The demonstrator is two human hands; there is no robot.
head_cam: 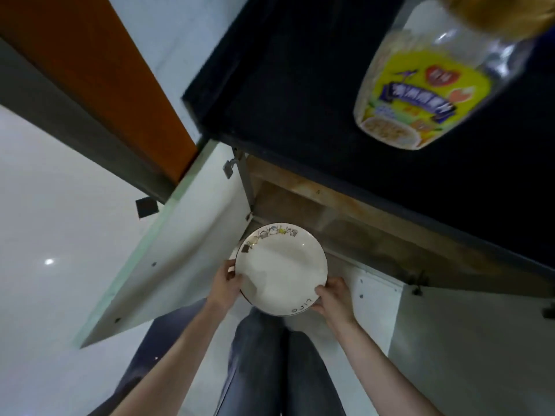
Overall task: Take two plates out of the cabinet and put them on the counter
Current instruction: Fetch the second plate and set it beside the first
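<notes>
White round ceramic plate (280,270) with a decorated rim, gripped at opposite edges by the left hand (225,280) and right hand (334,297), hangs before the open wooden cabinet (300,205), between its white doors (186,235). Whether a second plate lies beneath cannot be told; the black counter (330,85) holds a blurred, cropped clear jar (432,76).

Both forearms are bare from the bottom edge of the view up to the wrists; no sleeve, watch, bracelet or ring shows on either. The left hand (224,283) and the right hand (333,298) are ungloved, with short fingers (320,291) visible at the knuckles. The legs wear grey-blue denim trousers (258,361), faded in streaks, with lengthwise creases running down each leg.
</notes>
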